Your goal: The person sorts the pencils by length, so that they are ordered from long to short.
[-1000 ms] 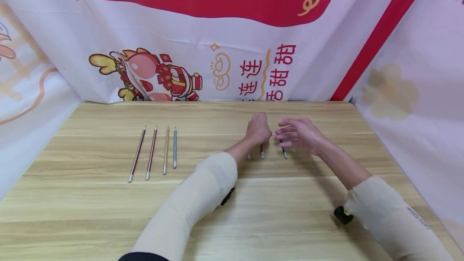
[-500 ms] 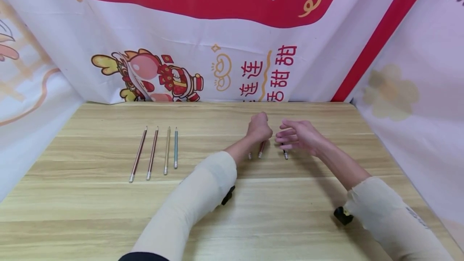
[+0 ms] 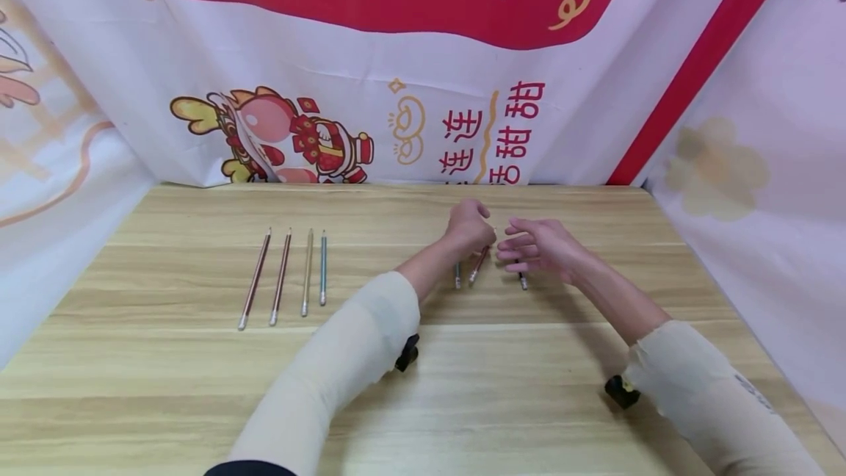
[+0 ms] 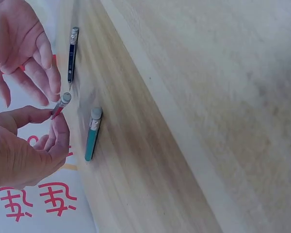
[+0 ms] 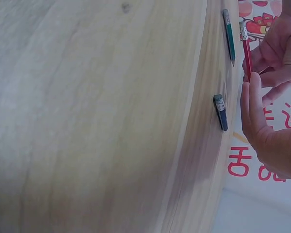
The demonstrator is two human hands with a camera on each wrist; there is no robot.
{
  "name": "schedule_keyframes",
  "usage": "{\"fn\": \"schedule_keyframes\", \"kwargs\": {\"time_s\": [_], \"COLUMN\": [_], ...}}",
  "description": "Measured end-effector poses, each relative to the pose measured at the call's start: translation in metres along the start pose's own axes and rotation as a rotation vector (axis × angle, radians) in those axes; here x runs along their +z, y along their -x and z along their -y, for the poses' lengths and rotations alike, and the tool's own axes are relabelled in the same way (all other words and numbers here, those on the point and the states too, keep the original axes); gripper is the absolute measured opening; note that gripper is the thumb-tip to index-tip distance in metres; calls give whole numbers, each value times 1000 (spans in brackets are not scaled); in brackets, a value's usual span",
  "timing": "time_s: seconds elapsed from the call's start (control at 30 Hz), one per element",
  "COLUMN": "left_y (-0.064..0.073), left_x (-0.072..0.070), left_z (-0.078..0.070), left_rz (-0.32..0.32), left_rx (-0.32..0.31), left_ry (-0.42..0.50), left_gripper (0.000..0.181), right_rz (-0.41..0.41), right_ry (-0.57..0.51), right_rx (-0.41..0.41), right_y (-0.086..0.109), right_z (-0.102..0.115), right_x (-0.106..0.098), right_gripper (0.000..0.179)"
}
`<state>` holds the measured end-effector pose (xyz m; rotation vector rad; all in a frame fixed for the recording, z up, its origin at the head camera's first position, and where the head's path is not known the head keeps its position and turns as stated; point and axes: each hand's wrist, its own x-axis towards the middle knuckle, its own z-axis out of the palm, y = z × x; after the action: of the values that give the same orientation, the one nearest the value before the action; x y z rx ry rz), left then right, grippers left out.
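My left hand (image 3: 468,229) pinches a red pencil (image 3: 479,265) between thumb and fingers. Its white eraser end points toward me, and in the right wrist view the red pencil (image 5: 247,53) is raised off the tabletop. Just to the right, my right hand (image 3: 547,248) hovers with its fingers spread and loosely bent, gripping nothing. Beneath it lies a short dark pencil (image 3: 521,279), partly covered by the fingers in the head view; the left wrist view shows the dark pencil (image 4: 72,56) whole. A short green pencil (image 4: 93,135) rests on the table beside my left hand.
On the table's left side, a dark red pencil (image 3: 255,281), another dark red pencil (image 3: 280,279), a tan pencil (image 3: 308,274) and a teal pencil (image 3: 323,270) lie in a row. A printed cloth (image 3: 396,57) hangs behind the wooden table (image 3: 496,388).
The red pencil has swung from nearly straight to slanted, its eraser end moving left and its front end lifting. My left hand has shifted slightly, uncovering more of the green pencil. The right hand barely moves.
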<state>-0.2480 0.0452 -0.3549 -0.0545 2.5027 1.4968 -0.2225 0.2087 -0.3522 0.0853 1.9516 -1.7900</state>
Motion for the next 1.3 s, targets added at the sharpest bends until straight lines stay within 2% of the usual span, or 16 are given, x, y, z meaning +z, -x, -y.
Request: {"fn": "schedule_keyframes", "kwargs": {"time_s": [0.27,0.37,0.53,0.67,0.8,1.03,1.17,1.3], "left_y": [2,3,5,6,8,9,11,12], "left_x": [-14,-21,-31,-39,-48,-67,-78,-87], "left_z": [-4,-4,-1,1,3,13,18,24], "left_rz": [47,58,41,34,49,75,87,77], "left_rx": [-84,-95,-94,-124,-144,-148,-153,-166], "left_ry": [152,207,231,265,317,350,369,381], "left_gripper": [59,60,59,58,59,62,64,64], "right_rz": [7,12,17,24,25,13,2,-33], "right_ry": [-15,-8,-6,-8,-18,-15,15,106], "right_rx": [2,2,1,-4,-3,9,4,-27], "right_y": [-2,-4,-8,-10,-13,-20,-23,-27], "right_z": [2,3,4,4,6,7,6,5], "right_x": [6,8,11,16,22,34,42,49], "right_gripper": [62,62,62,62,61,57,52,46]}}
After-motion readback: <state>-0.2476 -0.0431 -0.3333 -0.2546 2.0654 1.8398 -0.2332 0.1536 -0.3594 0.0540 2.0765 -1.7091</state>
